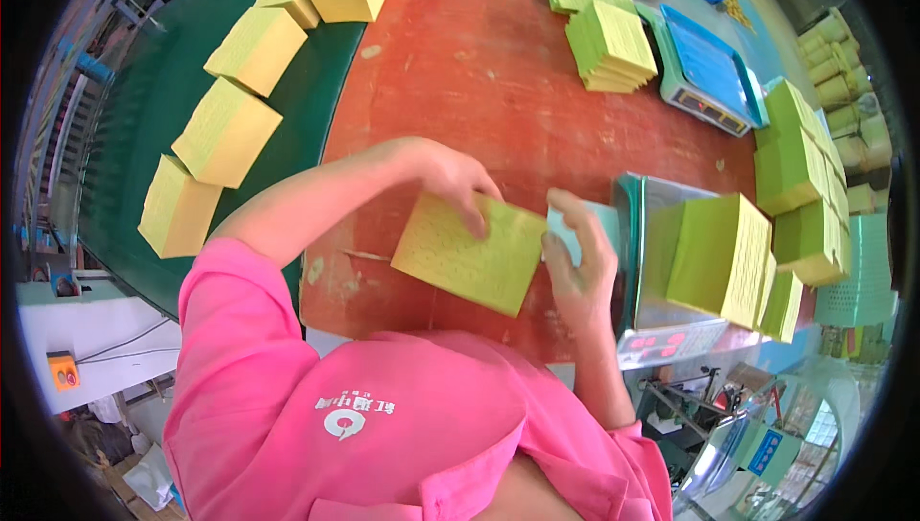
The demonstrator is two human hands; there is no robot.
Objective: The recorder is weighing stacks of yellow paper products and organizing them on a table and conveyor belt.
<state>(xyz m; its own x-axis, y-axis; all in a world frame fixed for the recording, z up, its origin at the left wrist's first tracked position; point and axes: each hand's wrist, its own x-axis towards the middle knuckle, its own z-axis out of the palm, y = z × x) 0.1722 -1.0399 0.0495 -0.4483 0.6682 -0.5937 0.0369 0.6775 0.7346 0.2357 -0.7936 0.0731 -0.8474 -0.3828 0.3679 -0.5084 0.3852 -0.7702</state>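
Observation:
My left hand (458,185) grips the far edge of a yellow-green stack of paper sheets (465,257), its thumb across the top and the other fingers hidden behind. The stack is tilted over the red tabletop (450,70). Just beyond the stack's right end is my right hand (586,277), slightly blurred, with thumb and fingers curled around a thin pale blue card (599,221). Part of the card shows between the fingers and part sticks out on their right.
Right of my hands, a scale (652,262) bears yellow paper stacks (719,253). Further right are more stacks (800,166). A second scale with a blue tray (709,61) stands at the far right beside a paper pile (610,42). Paper blocks (228,128) line the green surface (125,147) on the left.

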